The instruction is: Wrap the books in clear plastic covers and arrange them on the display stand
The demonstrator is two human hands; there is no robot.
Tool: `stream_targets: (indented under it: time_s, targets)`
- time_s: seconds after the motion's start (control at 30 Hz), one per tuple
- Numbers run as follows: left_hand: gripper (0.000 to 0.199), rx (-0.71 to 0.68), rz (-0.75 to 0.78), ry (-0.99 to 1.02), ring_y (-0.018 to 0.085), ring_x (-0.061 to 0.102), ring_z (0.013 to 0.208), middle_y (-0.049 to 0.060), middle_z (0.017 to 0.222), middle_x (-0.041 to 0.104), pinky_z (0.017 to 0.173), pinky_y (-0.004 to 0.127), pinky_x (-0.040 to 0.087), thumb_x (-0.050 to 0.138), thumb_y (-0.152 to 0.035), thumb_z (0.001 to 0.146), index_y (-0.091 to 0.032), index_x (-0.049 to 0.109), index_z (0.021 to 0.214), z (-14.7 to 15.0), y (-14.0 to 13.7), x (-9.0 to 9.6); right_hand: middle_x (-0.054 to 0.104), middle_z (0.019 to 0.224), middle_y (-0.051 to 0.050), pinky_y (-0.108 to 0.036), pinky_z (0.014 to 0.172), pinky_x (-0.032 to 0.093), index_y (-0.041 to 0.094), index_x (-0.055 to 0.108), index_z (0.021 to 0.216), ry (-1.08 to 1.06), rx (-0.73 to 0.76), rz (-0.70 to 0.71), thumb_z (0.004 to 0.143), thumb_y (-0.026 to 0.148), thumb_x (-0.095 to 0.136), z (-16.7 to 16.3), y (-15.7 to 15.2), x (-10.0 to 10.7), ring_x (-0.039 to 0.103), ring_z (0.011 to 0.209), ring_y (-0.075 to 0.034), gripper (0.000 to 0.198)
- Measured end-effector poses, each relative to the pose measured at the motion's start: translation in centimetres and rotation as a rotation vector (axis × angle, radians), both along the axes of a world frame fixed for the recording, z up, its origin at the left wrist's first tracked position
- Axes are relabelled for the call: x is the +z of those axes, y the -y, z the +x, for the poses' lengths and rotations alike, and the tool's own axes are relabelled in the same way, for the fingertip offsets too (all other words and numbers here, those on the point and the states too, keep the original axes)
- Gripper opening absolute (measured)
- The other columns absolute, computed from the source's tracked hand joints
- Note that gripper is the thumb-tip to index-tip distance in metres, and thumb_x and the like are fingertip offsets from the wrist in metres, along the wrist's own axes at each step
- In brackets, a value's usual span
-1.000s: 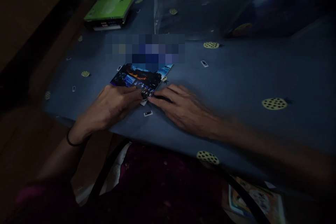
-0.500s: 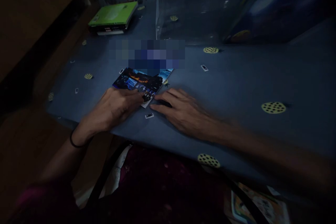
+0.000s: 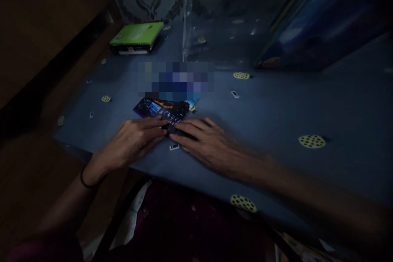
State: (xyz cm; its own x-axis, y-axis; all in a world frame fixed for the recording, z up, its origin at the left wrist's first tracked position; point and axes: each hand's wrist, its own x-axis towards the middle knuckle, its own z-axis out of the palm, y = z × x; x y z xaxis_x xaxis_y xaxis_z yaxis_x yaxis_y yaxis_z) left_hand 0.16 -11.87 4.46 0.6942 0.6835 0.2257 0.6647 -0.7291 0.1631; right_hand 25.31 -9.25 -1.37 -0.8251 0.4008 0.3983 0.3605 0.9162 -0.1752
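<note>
A glossy printed sheet or booklet (image 3: 155,108) with a dark blue and orange picture lies on the table, its far part blurred by pixel blocks. My left hand (image 3: 135,137) rests over its near left edge, fingers stretched out and fingertips at the near corner. From the other side my right hand (image 3: 205,139) touches the same corner, its fingers extended with the thumb apart. The fingertips of both hands almost meet there and partly cover the corner. Whether the corner is bent or folded I cannot make out.
A stack of books with a green cover (image 3: 138,35) lies at the far left of the table. Clear plastic (image 3: 221,45) and a large blue item (image 3: 303,37) stand at the back right. The blue patterned tablecloth (image 3: 267,110) shows yellow pineapple prints. The room is dim.
My right hand has come in to the sheet's near corner, its thumb closer to my left fingertips. The camera view has tilted up slightly, so everything appears lower.
</note>
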Motion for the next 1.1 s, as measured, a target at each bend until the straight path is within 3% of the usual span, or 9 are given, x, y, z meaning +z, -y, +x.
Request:
stream_targets:
  time_s: [0.13, 0.33, 0.47, 0.67, 0.77, 0.83, 0.9, 1.0, 1.1]
  targets:
    - [0.026, 0.037, 0.003, 0.056, 0.021, 0.073, 0.108, 0.008, 0.119, 0.075, 0.09, 0.036, 0.062, 0.049, -0.028, 0.103, -0.018, 0.073, 0.107, -0.3, -1.1, -0.3, 0.064, 0.136, -0.013, -0.048, 0.098, 0.049, 0.018, 0.061, 0.132, 0.024, -0.026, 0.008, 0.101, 0.019, 0.053, -0.2, 0.2, 0.4, 0.055, 0.126, -0.027, 0.032]
    - [0.035, 0.436, 0.008, 0.041, 0.029, 0.066, 0.118, 0.012, 0.134, 0.066, 0.099, 0.05, 0.057, 0.048, -0.036, 0.102, -0.018, 0.065, 0.127, -2.6, -4.5, -1.8, 0.065, 0.135, -0.011, -0.046, 0.099, 0.05, 0.02, 0.062, 0.131, 0.065, -0.032, -0.015, 0.101, 0.02, 0.054, -0.2, 0.2, 1.1, 0.056, 0.124, -0.025, 0.031]
    - [0.036, 0.451, 0.021, -0.003, 0.029, 0.064, 0.12, 0.013, 0.134, 0.065, 0.099, 0.047, 0.055, 0.047, -0.036, 0.102, -0.017, 0.064, 0.127, -3.1, -4.7, -2.5, 0.067, 0.131, -0.011, -0.045, 0.098, 0.051, 0.019, 0.063, 0.129, 0.012, -0.011, 0.013, 0.102, 0.019, 0.05, 0.0, 0.2, 1.6, 0.057, 0.122, -0.024, 0.03]
    - [0.024, 0.475, 0.004, -0.247, 0.023, 0.071, 0.08, 0.008, 0.1, 0.072, 0.064, 0.035, 0.057, 0.053, -0.032, 0.099, -0.018, 0.07, 0.107, -0.8, -0.7, -0.2, 0.074, 0.104, -0.009, -0.04, 0.088, 0.054, 0.015, 0.072, 0.103, -0.133, -0.098, 0.026, 0.102, 0.02, 0.049, 1.0, 1.6, 1.8, 0.063, 0.102, -0.022, 0.023]
    - [0.026, 0.428, 0.096, -0.378, 0.025, 0.069, 0.074, 0.006, 0.082, 0.07, 0.063, 0.038, 0.055, 0.052, -0.03, 0.1, -0.018, 0.071, 0.086, 1.1, 1.0, 1.0, 0.074, 0.108, -0.01, -0.042, 0.09, 0.054, 0.013, 0.072, 0.108, -0.162, -0.135, 0.068, 0.1, 0.017, 0.051, 1.7, 2.6, 1.6, 0.064, 0.104, -0.023, 0.023]
    - [0.025, 0.367, 0.17, -0.39, 0.028, 0.069, 0.08, 0.007, 0.082, 0.071, 0.071, 0.043, 0.056, 0.051, -0.025, 0.1, -0.017, 0.071, 0.086, 2.3, 1.2, 1.0, 0.074, 0.111, -0.012, -0.043, 0.092, 0.054, 0.012, 0.071, 0.112, -0.151, -0.147, 0.088, 0.1, 0.016, 0.049, 2.0, 3.3, 1.5, 0.064, 0.107, -0.024, 0.025]
    - [0.021, 0.251, 0.18, -0.342, 0.028, 0.069, 0.095, 0.008, 0.098, 0.074, 0.083, 0.046, 0.055, 0.05, -0.018, 0.099, -0.017, 0.07, 0.104, 3.4, 0.7, 0.4, 0.075, 0.11, -0.012, -0.044, 0.091, 0.055, 0.012, 0.071, 0.113, -0.144, -0.146, 0.093, 0.101, 0.015, 0.047, 2.0, 3.7, 1.6, 0.065, 0.106, -0.024, 0.027]
    - [0.039, 0.037, 0.113, -0.252, 0.026, 0.06, 0.125, 0.011, 0.133, 0.066, 0.102, 0.043, 0.048, 0.048, -0.011, 0.098, -0.016, 0.056, 0.135, 4.5, -0.9, -0.8, 0.075, 0.108, -0.013, -0.042, 0.088, 0.056, 0.012, 0.072, 0.112, -0.132, -0.154, 0.076, 0.1, 0.012, 0.046, 2.0, 3.9, 1.7, 0.066, 0.103, -0.023, 0.028]
    - [0.045, -0.008, 0.059, -0.273, 0.026, 0.052, 0.136, 0.012, 0.145, 0.059, 0.108, 0.044, 0.042, 0.046, -0.011, 0.099, -0.017, 0.048, 0.144, 5.4, -3.0, -1.1, 0.074, 0.113, -0.014, -0.042, 0.089, 0.056, 0.012, 0.071, 0.113, -0.084, -0.149, 0.064, 0.098, 0.011, 0.05, 2.1, 3.9, 1.7, 0.066, 0.105, -0.024, 0.026]
